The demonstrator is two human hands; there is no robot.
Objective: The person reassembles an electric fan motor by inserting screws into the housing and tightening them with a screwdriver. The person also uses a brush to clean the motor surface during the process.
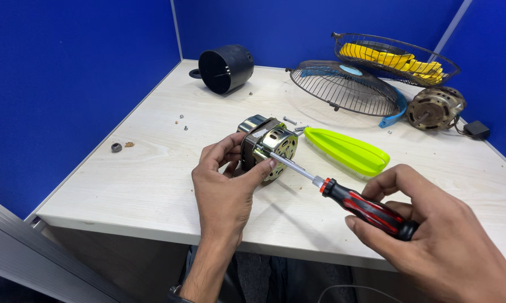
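Pale wooden desk point(152, 185) boxed in by blue partition walls point(67, 67). Near the front edge, a chrome fan motor point(268, 148), tipped on its side and clasped by the left hand point(227, 188), thumb pressed against the casing rim. Right hand point(432, 235) wrapped tight round the red-and-black handle of a screwdriver point(342, 196), shaft angled up and left, tip meeting the motor's face. By the look of it, working a casing screw; whether loosening or tightening, impossible to tell. Calls for keeping the tip seated square and the motor held firm against the twist. Just behind, a lime-green brush point(348, 151). Farther back, a wire fan guard point(345, 87), a second guard holding yellow blades point(396, 59), a bare copper-wound motor point(435, 108), and a black cylindrical housing point(226, 68). Loose screws point(182, 120) scattered at left.
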